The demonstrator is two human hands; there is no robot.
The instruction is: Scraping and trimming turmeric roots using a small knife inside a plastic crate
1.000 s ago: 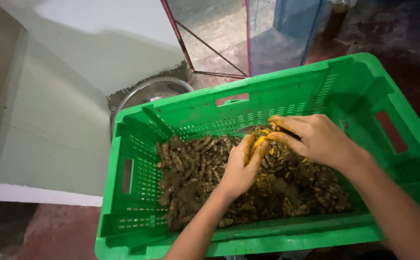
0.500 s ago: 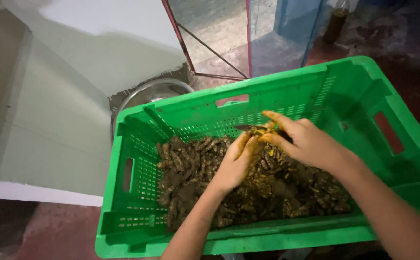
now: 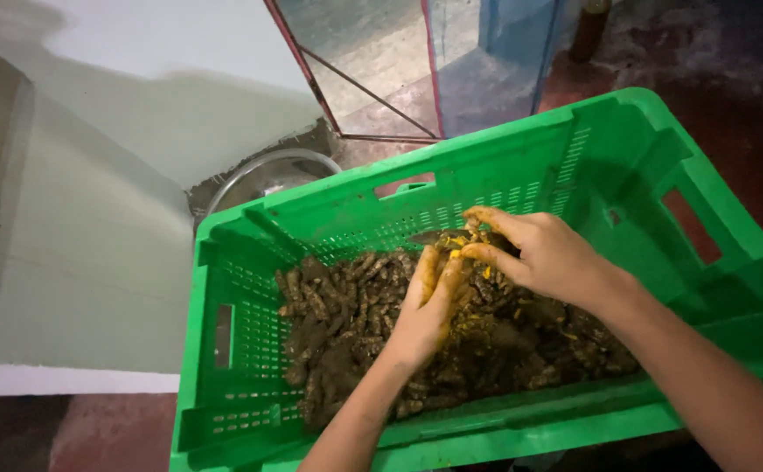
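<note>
A green slatted plastic crate [image 3: 250,262] holds a heap of muddy brown turmeric roots [image 3: 346,315]. Both my hands meet above the middle of the heap. My left hand [image 3: 429,306], its fingers stained yellow, pinches a root piece with a bright yellow cut face [image 3: 456,249]. My right hand [image 3: 543,253] curls over the same piece from the right. A thin dark knife blade [image 3: 425,237] pokes out to the left from under its fingers. Yellow scraps lie on the roots below the hands.
A round metal basin [image 3: 268,175] sits on the floor behind the crate's far left corner. A pale wall or slab [image 3: 93,218] fills the left side. A red metal frame with mesh [image 3: 372,79] stands beyond, over a dark reddish floor [image 3: 749,105].
Both hands stay together over the heap and have shifted slightly left. The right fingers now cover more of the yellow piece, and the blade tip shows.
</note>
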